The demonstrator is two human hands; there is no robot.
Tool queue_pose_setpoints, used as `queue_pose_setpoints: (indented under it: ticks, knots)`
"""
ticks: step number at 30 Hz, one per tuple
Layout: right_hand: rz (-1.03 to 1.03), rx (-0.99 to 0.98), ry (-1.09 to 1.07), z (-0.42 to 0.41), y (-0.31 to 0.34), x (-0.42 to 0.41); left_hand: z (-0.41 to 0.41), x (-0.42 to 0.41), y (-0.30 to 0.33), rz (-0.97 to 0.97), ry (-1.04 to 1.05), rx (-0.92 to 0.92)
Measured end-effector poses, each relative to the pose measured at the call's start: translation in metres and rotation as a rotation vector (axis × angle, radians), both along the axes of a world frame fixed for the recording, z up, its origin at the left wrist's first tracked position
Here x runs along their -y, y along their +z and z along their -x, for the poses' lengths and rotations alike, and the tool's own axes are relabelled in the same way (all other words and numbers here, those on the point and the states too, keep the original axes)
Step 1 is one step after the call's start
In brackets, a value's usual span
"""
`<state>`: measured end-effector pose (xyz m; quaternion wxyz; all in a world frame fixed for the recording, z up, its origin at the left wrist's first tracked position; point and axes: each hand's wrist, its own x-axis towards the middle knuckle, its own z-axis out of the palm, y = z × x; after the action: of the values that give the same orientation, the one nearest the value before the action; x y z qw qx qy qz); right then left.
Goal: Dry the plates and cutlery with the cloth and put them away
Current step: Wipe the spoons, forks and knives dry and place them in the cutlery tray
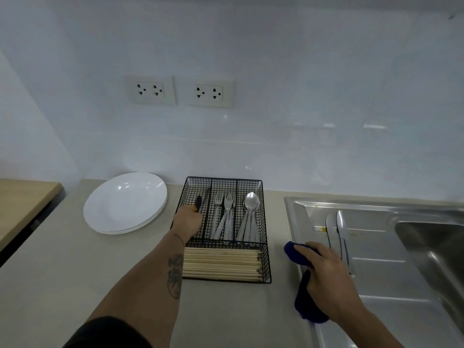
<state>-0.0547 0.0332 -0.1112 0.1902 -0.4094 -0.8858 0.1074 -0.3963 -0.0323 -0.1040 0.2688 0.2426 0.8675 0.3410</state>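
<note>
Left hand gripping knife over wire caddy; right hand clutching blue cloth. Risk: blade snagging mesh, missing slot.

Beige counter, white plates, wire cutlery basket

Three plates, two knives, two sockets.

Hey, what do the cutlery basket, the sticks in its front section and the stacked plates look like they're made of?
Cutlery basket: black wire mesh, probably coated metal, with an open grid. Sticks: pale, matte, likely wood or bamboo chopsticks. Plates: white and glossy with highlights; ceramic or melamine, can't tell which.
</note>
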Motion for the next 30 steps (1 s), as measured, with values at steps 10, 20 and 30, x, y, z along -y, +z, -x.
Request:
queue_pose_setpoints:
  ticks: [10,20,30]
  knots:
    - [0.059,-0.057,-0.007,-0.022,0.007,-0.009,-0.062,0.000,0.034,-0.173,0.057,-0.351]
    - [0.179,-0.108,-0.179,-0.102,0.015,-0.025,-0.245,-0.071,0.012,-0.190,-0.513,-0.229]
    - [0.242,-0.168,-0.188,-0.177,0.016,-0.059,-0.335,-0.121,-0.034,0.141,-0.450,-0.412]
